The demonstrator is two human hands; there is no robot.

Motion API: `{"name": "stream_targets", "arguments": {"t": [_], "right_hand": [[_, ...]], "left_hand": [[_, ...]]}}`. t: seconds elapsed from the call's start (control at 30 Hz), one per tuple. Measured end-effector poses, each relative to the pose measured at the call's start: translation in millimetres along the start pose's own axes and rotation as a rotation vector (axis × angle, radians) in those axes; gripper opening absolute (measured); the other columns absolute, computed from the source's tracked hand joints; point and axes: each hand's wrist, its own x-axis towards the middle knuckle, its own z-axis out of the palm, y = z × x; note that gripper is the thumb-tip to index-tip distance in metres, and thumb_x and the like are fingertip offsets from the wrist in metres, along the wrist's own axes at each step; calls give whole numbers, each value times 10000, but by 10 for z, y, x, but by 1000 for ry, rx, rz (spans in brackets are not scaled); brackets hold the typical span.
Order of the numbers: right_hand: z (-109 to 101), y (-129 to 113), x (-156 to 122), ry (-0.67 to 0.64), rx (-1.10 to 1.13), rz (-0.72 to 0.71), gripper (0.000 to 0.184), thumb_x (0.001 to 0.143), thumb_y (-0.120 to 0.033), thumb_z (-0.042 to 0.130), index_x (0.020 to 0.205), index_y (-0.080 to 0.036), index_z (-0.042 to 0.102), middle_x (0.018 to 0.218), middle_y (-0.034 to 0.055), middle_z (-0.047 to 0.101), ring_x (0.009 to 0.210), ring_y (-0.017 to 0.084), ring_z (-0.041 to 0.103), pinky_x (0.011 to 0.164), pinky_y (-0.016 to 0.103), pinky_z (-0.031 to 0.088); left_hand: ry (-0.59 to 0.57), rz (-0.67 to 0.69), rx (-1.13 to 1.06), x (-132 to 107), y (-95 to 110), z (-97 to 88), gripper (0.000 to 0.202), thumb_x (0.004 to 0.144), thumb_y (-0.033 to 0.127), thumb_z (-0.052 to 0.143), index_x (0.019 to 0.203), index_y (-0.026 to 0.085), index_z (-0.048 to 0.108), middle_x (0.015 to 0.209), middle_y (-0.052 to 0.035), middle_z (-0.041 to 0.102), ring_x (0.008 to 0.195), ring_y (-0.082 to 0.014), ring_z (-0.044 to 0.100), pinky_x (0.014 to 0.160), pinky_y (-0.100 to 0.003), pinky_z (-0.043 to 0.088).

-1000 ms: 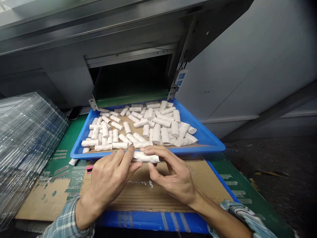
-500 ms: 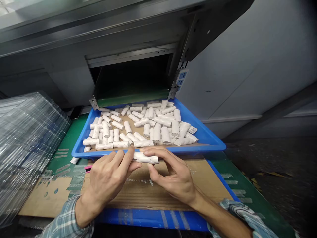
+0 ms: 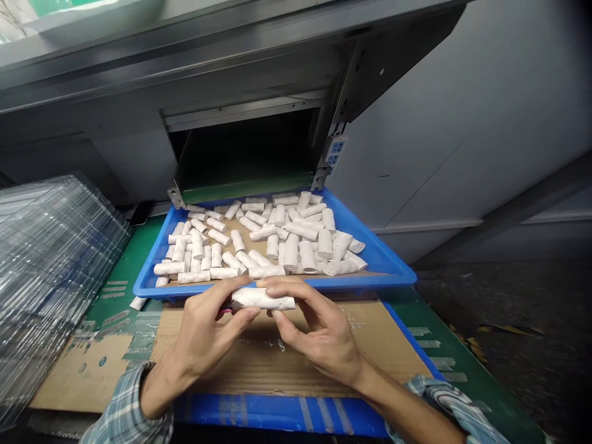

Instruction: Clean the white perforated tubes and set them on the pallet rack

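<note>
My left hand (image 3: 208, 333) and my right hand (image 3: 319, 333) hold a white perforated cylinder (image 3: 263, 300) between their fingertips, just in front of a blue plastic tray (image 3: 379, 259). The left hand grips its left end, and the right fingers lie over its right half. Several similar cylinders (image 3: 291, 251) lie jumbled in the tray on a brown liner, some on their sides and some tilted. My hands hide the cylinder's underside.
Cardboard (image 3: 277, 351) lies under my hands on a second blue tray (image 3: 277, 414). A stack of clear plastic trays (image 3: 50, 265) stands at left on a green bench (image 3: 124, 259). Behind the tray is a grey machine's dark opening (image 3: 245, 148), with power sockets (image 3: 337, 151) at its right.
My fingers have shifted around the cylinder, with the left hand now closer around its left end. The cylinder has turned slightly, and the view has moved a little.
</note>
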Motion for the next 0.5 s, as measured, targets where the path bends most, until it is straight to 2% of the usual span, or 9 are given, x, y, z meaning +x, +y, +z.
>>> {"name": "stream_targets", "arguments": {"t": [0.1,0.2,0.33,0.43,0.5], "right_hand": [[14,8,6,0,70,86,384,993,-185,720,1358,-297,680,1404,84,722,1353,277,665,1155,462,573],[41,13,-3,23,170,179,470,1020,-229,725,1464,-318,599,1359,74,751,1255,225,732,1082,375,628],[68,17,-20,41,178,170,498,1015,-240,740,1481,-307,579,1341,80,759,1244,214,738,1091,361,624],[70,26,-22,42,164,161,481,1017,-255,735,1473,-283,586,1354,103,753,1277,243,725,1110,409,620],[69,37,-21,42,172,161,476,1014,-269,740,1467,-274,592,1353,111,755,1274,254,729,1107,419,625]], "left_hand": [[51,-64,-159,-10,-25,62,234,1041,355,676,1216,201,699,1149,-91,802,950,-200,774,716,-255,603],[105,-85,-222,-38,-75,123,270,1015,366,710,1234,209,697,1160,-98,793,969,-207,760,734,-265,605],[74,-182,-291,-57,-129,155,313,995,384,729,1257,217,695,1178,-97,793,876,-183,747,673,-249,591],[72,-183,-328,-54,-149,163,299,994,410,726,1221,216,718,1123,-90,800,791,-170,722,644,-256,576],[92,-171,-339,-51,-159,173,303,988,425,733,1206,214,730,1115,-92,800,806,-181,726,650,-264,575]]}}
